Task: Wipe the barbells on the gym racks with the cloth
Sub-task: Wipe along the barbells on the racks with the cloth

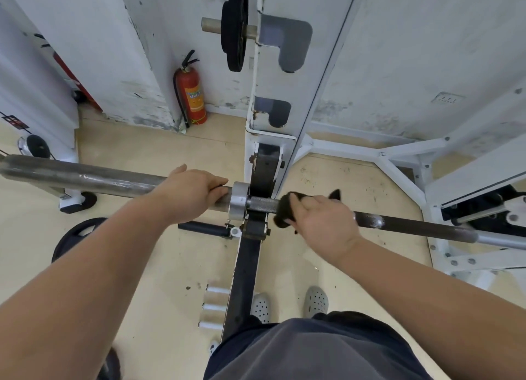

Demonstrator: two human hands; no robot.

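A steel barbell [85,177] lies across the rack, running from the left edge to the right. Its thick sleeve is on the left, its collar [238,201] sits against the rack's black hook [264,169], and its thinner dark shaft [412,225] runs off to the right. My left hand [190,193] is wrapped over the sleeve just left of the collar. My right hand [324,223] presses a black cloth [284,211] around the shaft just right of the hook.
The white rack upright [284,94] rises ahead with a black plate [234,26] on a peg. A red fire extinguisher [192,94] stands by the wall. Another plate [76,234] lies on the floor at left. White frame bars [398,163] spread to the right. My feet stand beside the black base beam [244,271].
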